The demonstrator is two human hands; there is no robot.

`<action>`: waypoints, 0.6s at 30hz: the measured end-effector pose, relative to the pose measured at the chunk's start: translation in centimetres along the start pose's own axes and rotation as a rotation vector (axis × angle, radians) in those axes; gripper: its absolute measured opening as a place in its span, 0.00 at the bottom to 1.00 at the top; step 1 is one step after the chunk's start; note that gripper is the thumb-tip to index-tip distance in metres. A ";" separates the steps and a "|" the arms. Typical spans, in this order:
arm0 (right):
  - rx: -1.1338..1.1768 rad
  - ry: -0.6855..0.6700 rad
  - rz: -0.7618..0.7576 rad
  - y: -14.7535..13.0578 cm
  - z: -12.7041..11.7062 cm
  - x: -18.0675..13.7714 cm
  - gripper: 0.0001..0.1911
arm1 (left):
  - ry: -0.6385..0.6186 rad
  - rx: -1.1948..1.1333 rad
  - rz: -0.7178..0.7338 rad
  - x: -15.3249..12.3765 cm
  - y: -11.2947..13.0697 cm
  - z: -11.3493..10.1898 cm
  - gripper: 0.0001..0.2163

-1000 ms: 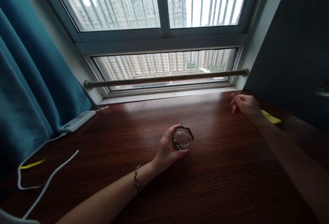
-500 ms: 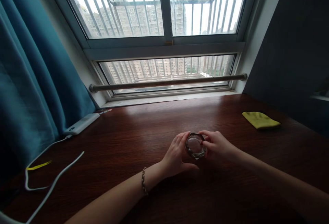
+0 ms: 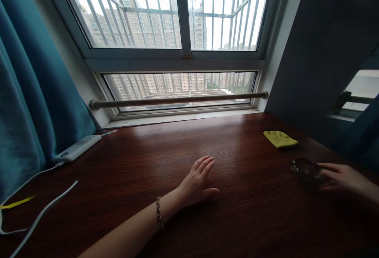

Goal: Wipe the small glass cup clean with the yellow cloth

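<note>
My left hand (image 3: 197, 181) lies flat on the dark wooden table (image 3: 148, 163) near the middle, fingers stretched out and together, holding nothing. A bead bracelet sits on that wrist. My right hand (image 3: 343, 177) is at the far right of the table, its fingers curled around a small clear glass ashtray (image 3: 306, 169) that rests on or just above the wood. A folded yellow cloth (image 3: 280, 139) lies a little beyond the ashtray.
A white power bank (image 3: 77, 148) with white cables (image 3: 38, 214) lies at the left by the teal curtain (image 3: 32, 92). A metal rail (image 3: 177, 100) runs along the barred window behind the table. A dark wall stands at the right.
The glass ashtray went from both hands at the table's middle to the right side with my right hand. My left hand let go and now lies flat.
</note>
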State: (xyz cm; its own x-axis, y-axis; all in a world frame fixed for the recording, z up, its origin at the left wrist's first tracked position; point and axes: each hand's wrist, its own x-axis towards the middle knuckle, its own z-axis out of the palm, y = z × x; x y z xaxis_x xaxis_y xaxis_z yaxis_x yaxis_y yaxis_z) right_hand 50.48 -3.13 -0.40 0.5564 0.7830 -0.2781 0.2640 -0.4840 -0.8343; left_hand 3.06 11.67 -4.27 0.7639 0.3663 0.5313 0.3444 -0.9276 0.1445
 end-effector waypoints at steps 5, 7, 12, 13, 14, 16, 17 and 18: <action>0.284 0.168 0.249 2.8 -4.3 0.2 0.25 | 0.028 0.035 0.002 -0.1 -0.1 0.2 0.36; 0.330 0.199 0.251 3.1 -4.8 0.1 0.16 | 0.041 0.051 0.006 -0.1 0.0 0.2 0.35; 0.396 0.209 0.229 2.9 -3.8 0.2 0.06 | 0.062 0.087 0.013 0.1 0.3 -0.1 0.33; 0.402 0.188 0.223 3.0 -3.6 0.6 0.07 | 0.067 0.094 0.018 0.1 0.3 -0.1 0.33; 0.409 0.164 0.218 3.1 -3.5 1.0 0.10 | 0.073 0.101 0.024 0.1 0.3 -0.1 0.33; 0.384 0.122 0.226 3.8 -3.8 2.3 0.21 | 0.088 0.117 0.041 0.0 0.3 -0.1 0.31; 0.294 0.146 0.194 4.2 -4.0 2.9 0.26 | 0.097 0.127 0.056 0.0 0.2 -0.1 0.30; 0.137 0.206 0.117 4.5 -4.3 3.4 0.30 | 0.104 0.139 0.078 0.0 0.3 -0.1 0.28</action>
State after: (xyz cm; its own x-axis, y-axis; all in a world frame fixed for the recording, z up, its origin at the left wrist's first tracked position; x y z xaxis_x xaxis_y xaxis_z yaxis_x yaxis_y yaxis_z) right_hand 57.00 -4.34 -3.07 0.7291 0.6219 -0.2859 0.0868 -0.4983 -0.8626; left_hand 3.10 11.42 -4.14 0.7332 0.2774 0.6209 0.3640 -0.9313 -0.0138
